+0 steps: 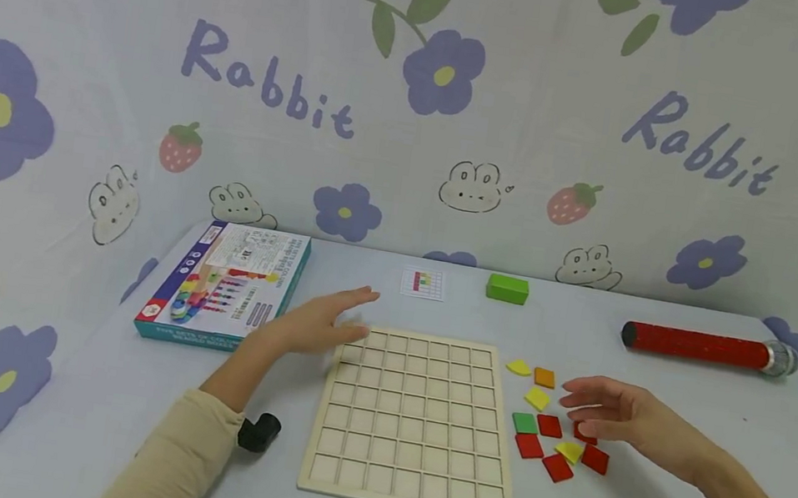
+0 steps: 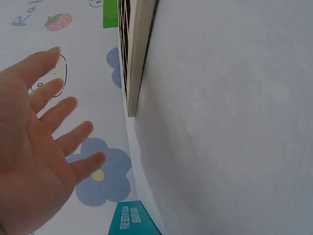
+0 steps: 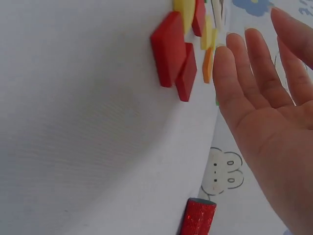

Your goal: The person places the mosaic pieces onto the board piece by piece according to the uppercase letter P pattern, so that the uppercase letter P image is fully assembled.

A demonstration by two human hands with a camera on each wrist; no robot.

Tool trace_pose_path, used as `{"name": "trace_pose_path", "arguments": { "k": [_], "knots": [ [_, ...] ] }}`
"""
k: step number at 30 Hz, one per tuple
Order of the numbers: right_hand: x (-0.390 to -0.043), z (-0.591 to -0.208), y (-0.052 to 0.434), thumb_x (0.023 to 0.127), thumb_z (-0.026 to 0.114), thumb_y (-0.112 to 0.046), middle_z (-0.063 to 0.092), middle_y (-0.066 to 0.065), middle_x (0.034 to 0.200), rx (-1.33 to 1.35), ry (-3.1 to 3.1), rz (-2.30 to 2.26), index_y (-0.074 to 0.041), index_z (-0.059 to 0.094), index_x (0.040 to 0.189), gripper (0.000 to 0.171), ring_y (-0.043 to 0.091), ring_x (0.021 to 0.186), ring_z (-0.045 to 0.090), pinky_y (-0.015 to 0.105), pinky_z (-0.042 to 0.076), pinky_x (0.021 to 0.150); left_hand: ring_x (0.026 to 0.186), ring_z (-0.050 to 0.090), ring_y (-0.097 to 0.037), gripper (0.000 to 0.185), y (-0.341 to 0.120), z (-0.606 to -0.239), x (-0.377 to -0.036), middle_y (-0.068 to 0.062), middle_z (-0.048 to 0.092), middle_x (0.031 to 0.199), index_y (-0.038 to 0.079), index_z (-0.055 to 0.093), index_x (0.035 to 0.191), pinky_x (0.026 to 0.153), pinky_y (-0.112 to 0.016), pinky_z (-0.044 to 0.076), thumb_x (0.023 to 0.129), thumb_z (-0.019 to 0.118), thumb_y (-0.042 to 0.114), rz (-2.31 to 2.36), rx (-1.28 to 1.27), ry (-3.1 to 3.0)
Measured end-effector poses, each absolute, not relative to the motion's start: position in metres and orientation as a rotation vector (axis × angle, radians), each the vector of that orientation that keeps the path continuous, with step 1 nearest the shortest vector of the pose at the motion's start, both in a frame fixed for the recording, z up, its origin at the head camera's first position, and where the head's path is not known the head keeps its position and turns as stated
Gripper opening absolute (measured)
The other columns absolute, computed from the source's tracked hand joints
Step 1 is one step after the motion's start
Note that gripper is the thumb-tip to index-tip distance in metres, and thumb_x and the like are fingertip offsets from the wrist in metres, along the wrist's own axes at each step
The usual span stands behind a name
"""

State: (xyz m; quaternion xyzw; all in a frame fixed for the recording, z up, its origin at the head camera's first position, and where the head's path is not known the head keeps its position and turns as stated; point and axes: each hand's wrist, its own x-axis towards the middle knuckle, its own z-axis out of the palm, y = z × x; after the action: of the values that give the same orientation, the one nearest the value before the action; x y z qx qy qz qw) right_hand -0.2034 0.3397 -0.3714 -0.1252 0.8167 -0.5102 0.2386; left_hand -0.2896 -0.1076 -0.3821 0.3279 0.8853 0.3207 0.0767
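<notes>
Head view: the pale wooden grid board (image 1: 414,419) lies flat on the bench (image 1: 691,388), nearest the camera. The left hand (image 1: 316,326) hovers at the board's far left corner, fingers straight and apart, holding nothing. The right hand (image 1: 612,412) hovers over the loose red, yellow, green and orange square tiles (image 1: 550,425) just right of the board, fingers loosely extended, holding nothing. A printed game box (image 1: 228,285) lies far left; a green block (image 1: 507,288) and a red cylinder (image 1: 697,345) lie at the far edge.

Left wrist view: the palm is open, fingers spread, beside the board edge (image 2: 137,58).

Right wrist view: the palm is open near the red tiles (image 3: 173,51).
</notes>
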Motion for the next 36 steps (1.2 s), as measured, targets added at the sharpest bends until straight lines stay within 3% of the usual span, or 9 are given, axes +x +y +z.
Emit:
{"name": "trace_pose_path", "arguments": {
  "k": [5, 15, 20, 27, 36],
  "knots": [
    [-0.197, -0.379, 0.336, 0.09, 0.065, -0.008, 0.054, 0.025, 0.126, -0.428, 2.224, -1.389, 0.006, 0.043, 0.135, 0.052, 0.028, 0.111, 0.057, 0.031, 0.052, 0.085, 0.141, 0.019, -0.031, 0.06, -0.102, -0.384, -0.287, -0.018, 0.022, 0.154, 0.005, 0.031, 0.149, 0.112, -0.046, 0.019, 0.098, 0.055, 0.025, 0.842, 0.915, 2.594],
    [-0.191, -0.383, 0.325, 0.086, 0.066, 0.0, 0.059, 0.017, 0.12, -0.57, 2.391, -1.208, 0.0, 0.055, 0.124, 0.039, 0.031, 0.107, 0.056, 0.023, 0.05, 0.083, 0.141, 0.021, -0.029, 0.062, -0.098, -0.384, -0.284, -0.014, 0.025, 0.154, 0.01, 0.032, 0.149, 0.112, -0.044, 0.021, 0.096, 0.059, 0.026, 0.73, 0.817, 2.545],
    [-0.189, -0.385, 0.322, 0.083, 0.067, 0.006, 0.062, 0.01, 0.112, -0.585, 2.477, -1.096, -0.002, 0.058, 0.12, 0.039, 0.028, 0.1, 0.058, 0.024, 0.05, 0.082, 0.139, 0.024, -0.033, 0.063, -0.096, -0.384, -0.281, -0.016, 0.029, 0.152, 0.009, 0.032, 0.149, 0.11, -0.048, 0.024, 0.095, 0.059, 0.026, 0.675, 0.828, 2.52],
    [-0.187, -0.39, 0.32, 0.081, 0.07, 0.005, 0.06, 0.002, 0.097, -0.566, 2.565, -0.992, -0.006, 0.06, 0.117, 0.039, 0.02, 0.086, 0.056, 0.024, 0.052, 0.073, 0.141, 0.013, -0.038, 0.063, -0.095, -0.387, -0.278, -0.016, 0.023, 0.154, 0.007, 0.033, 0.149, 0.111, -0.051, 0.017, 0.096, 0.059, 0.029, 0.619, 0.816, 2.505],
    [-0.189, -0.387, 0.322, 0.08, 0.074, -0.002, 0.053, 0.002, 0.087, -0.557, 2.618, -0.923, -0.007, 0.061, 0.116, 0.039, 0.02, 0.078, 0.052, 0.024, 0.05, 0.063, 0.142, 0.005, -0.038, 0.064, -0.089, -0.384, -0.273, -0.014, 0.017, 0.156, 0.008, 0.033, 0.149, 0.112, -0.051, 0.012, 0.095, 0.06, 0.029, 0.56, 0.773, 2.517]
  ]
}}
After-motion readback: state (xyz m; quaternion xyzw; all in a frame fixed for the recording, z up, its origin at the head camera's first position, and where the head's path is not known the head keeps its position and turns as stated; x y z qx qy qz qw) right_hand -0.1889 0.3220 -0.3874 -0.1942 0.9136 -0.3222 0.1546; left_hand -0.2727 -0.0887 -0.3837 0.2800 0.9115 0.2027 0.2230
